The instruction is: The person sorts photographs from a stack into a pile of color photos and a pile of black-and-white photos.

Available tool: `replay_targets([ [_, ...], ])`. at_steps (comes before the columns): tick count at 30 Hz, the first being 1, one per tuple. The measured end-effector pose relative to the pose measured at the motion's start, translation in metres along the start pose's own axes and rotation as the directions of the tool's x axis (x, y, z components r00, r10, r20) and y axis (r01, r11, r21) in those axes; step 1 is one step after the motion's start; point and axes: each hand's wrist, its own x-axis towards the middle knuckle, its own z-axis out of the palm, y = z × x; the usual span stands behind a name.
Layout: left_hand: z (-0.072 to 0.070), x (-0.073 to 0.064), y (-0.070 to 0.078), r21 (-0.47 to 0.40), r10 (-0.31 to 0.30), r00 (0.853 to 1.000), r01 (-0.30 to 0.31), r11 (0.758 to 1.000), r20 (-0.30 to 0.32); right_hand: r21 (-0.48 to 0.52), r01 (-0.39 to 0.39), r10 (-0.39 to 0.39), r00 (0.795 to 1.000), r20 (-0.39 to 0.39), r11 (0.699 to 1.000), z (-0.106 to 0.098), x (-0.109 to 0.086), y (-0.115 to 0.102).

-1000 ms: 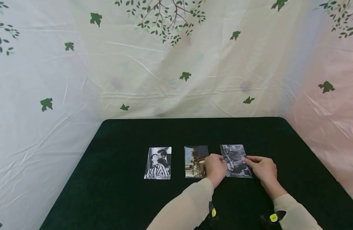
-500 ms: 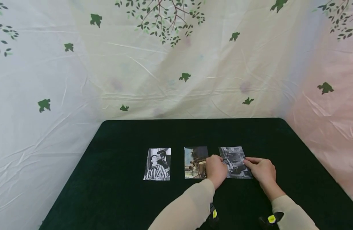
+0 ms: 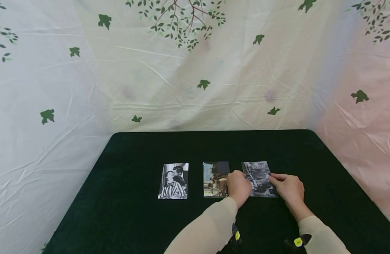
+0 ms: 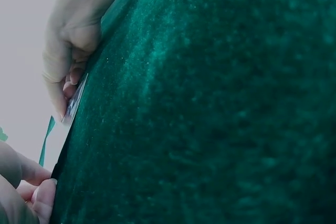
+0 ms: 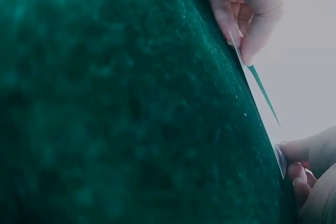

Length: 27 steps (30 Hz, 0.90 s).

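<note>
A black-and-white photo card lies at the right end of a row on the dark green table. My left hand pinches its left edge, and my right hand pinches its right edge between thumb and fingers. From the right wrist view the card appears nearly edge-on, close over the cloth, with a hand at each end. Just left of my left hand is a colour photo card, its right edge partly covered by that hand. Farther left lies another black-and-white photo card of a couple.
The table is covered in dark green cloth with rounded far corners. Behind it hangs a pale curtain printed with leaves and branches. Dark wrist devices with yellow labels sit at both sleeves.
The right-hand photo card has shifted slightly to the left and straightened a little, with both hands still pinching it. The other two cards stay in place.
</note>
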Motion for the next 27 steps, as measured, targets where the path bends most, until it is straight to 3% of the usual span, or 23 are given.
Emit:
replay_targets([
  [3, 0.002, 0.0, 0.0, 0.0, -0.018, 1.0, 0.018, 1.0, 0.01, -0.015, 0.02, -0.02, 0.999, -0.025, 1.0, 0.002, 0.0, 0.0],
  [12, 0.005, 0.001, -0.003, 0.026, 0.009, 0.999, -0.008, 1.0, -0.034, -0.037, 0.028, -0.029, 0.999, -0.039, 0.999, 0.003, 0.002, 0.0],
  [18, 0.0, 0.0, -0.003, -0.042, 0.014, 0.999, -0.015, 0.999, -0.034, 0.008, -0.002, 0.003, 1.0, -0.012, 1.0, 0.001, -0.001, -0.001],
  [23, -0.013, -0.002, -0.001, -0.108, 0.091, 0.992, -0.1, 0.989, -0.09, 0.11, -0.068, 0.066, 0.997, 0.026, 0.992, -0.002, 0.0, 0.002],
  [27, -0.034, -0.001, 0.0, -0.17, 0.101, 0.991, -0.116, 0.979, -0.094, 0.169, -0.081, 0.077, 0.997, 0.03, 0.982, -0.006, 0.0, -0.002],
])
